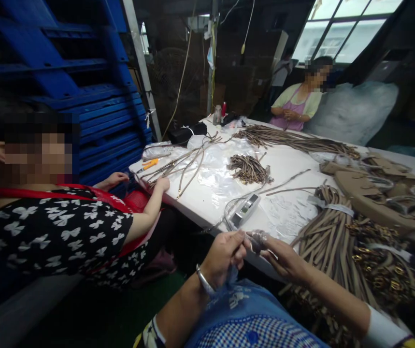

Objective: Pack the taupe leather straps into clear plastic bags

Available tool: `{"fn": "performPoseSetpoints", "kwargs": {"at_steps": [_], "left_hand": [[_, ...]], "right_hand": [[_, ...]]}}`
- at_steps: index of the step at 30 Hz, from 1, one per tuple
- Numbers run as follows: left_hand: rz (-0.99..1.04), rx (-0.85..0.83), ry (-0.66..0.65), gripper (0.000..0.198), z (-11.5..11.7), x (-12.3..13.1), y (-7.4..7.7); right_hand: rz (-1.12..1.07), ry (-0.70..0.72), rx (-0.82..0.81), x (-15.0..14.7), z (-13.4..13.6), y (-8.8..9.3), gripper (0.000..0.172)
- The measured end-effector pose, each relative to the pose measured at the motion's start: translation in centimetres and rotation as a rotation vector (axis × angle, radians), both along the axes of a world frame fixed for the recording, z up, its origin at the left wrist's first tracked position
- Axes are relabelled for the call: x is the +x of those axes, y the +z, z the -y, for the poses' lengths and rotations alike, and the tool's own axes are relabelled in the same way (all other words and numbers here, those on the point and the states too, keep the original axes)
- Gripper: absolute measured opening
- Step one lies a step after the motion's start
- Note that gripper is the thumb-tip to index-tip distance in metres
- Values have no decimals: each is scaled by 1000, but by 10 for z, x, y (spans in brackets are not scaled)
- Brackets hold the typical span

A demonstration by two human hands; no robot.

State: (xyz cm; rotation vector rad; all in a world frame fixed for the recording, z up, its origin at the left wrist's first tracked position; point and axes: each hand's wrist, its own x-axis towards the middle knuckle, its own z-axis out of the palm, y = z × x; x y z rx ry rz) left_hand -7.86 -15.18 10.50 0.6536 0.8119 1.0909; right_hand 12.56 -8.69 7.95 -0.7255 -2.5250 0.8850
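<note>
My left hand (225, 256), with a silver bangle at the wrist, is closed and pinches a small clear plastic wrapper (257, 240). My right hand (283, 258) grips the same wrapper from the other side, its fingers pinched on it. Both hands hover at the near edge of the white table (287, 166), above my blue apron (245, 314). A thick bundle of tan straps (328, 232) with brass clasps lies just right of my hands. A small grey device (244, 209) sits on the table just beyond them.
A person in a black bow-print top (62, 232) sits at the left, one hand on loose straps (178, 166). Another person (297, 104) sits at the far end. More strap piles (249, 169), tan bag pieces (374, 186), plastic sheets and blue pallets (94, 96) surround the table.
</note>
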Motion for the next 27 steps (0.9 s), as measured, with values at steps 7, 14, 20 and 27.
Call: {"fn": "performPoseSetpoints", "kwargs": {"at_steps": [7,14,20,27], "left_hand": [[-897,290,324,32,-11,-38,-18],[-661,577,76,39,21,-9,-43],[-419,351,9,46,16,14,-61],[-158,167,-119,47,30,5,-22]], "right_hand": [[43,-159,-1026,-17,20,24,36],[-292,-223,-1639,-22,23,56,26],[-662,-386,-916,-39,10,74,38],[-203,-205,-21,-29,-9,18,36]]}}
